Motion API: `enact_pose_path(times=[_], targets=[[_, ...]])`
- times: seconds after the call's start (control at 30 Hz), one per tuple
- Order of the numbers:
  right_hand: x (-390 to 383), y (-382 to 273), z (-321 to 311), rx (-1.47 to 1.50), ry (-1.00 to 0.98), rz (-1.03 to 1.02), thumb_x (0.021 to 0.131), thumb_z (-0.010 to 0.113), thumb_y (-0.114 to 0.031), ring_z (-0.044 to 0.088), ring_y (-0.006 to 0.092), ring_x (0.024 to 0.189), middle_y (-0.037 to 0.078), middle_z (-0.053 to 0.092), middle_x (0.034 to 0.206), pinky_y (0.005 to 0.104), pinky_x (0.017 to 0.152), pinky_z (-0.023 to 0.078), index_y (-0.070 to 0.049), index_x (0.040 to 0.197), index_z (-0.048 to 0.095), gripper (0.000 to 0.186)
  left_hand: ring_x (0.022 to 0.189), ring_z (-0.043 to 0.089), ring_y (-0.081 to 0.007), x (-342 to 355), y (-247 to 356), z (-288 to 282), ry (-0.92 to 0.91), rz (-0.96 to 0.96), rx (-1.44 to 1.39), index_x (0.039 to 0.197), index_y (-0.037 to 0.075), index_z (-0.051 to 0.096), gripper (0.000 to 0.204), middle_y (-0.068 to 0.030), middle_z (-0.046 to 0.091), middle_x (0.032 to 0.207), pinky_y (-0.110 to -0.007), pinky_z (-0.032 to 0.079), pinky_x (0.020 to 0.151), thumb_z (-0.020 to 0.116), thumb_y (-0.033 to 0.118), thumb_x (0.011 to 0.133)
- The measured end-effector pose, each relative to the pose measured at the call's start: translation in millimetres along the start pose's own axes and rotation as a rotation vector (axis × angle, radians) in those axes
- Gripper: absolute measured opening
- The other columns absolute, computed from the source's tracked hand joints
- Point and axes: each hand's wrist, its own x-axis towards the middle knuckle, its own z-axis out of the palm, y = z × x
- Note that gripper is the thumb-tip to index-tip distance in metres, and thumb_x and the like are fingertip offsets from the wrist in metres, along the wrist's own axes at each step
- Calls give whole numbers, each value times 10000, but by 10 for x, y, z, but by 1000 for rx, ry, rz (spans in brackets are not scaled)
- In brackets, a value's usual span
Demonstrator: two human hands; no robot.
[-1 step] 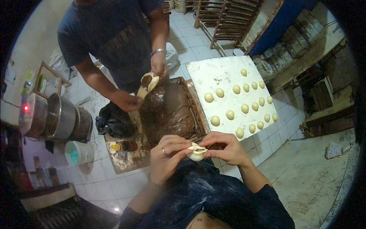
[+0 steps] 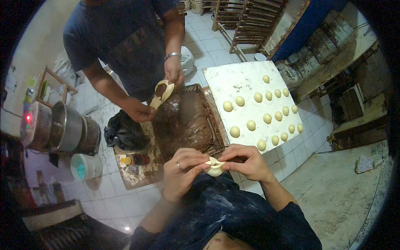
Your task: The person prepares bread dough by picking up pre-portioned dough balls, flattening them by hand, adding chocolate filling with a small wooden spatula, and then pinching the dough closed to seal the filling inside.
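Close to my body, I pinch the upper rim of a pale piece of dough (image 2: 215, 170), gathered like a pouch with a small opening on top. My left hand (image 2: 185, 168), with a ring on one finger, grips its left edge between thumb and fingers. From the other side my right hand (image 2: 246, 163) pinches the right edge. Any filling inside is too small to make out. Just beyond my hands lies a tray of smooth dark brown paste (image 2: 183, 125). Across from me, a co-worker holds a stretched dough piece (image 2: 157, 102) with brown paste on it.
On the right, a white board (image 2: 223, 85) carries several round dough balls (image 2: 251, 125). A black plastic bag (image 2: 125, 131) and small bottles (image 2: 128, 160) sit left of the tray. Metal pots (image 2: 66, 127) and a white bucket (image 2: 86, 166) stand further left. Wooden racks (image 2: 258, 21) stand behind.
The dough's rim between my fingers has shifted, and its top opening shows more. The co-worker's dough piece has tilted slightly. Otherwise the hands stay in place.
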Motion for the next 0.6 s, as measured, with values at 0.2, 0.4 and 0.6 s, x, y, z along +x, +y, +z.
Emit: enact_pose_path(times=[0.2, 0.4, 0.6], targets=[[-25, -206, 144, -297, 98, -155, 865, 749, -8, 652, 139, 867, 87, 690, 1010, 239, 782, 523, -20, 1100, 747, 235, 901, 689, -199, -18, 120, 112, 78, -121, 117, 956, 46, 782, 155, -91, 718, 970, -302, 551, 794, 801, 37, 802], [-79, -159, 172, 88, 107, 120, 850, 776, -55, 681, 164, 866, 109, 721, 1007, 290, 779, 534, -28, 1116, 746, 268, 938, 696, -201, -8, 159, 87, -26, -145, -38, 1016, 47, 782, 191, -108, 712, 999, -313, 558, 814, 791, 58, 825], [-22, -136, 151, -204, 158, -149, 835, 789, -59, 691, 196, 923, 114, 739, 984, 298, 833, 534, -23, 1056, 757, 226, 944, 694, -212, 51, 241, 96, -31, -102, 71, 1011, 44, 785, 184, -94, 708, 1030, -310, 555, 829, 789, 63, 828]])
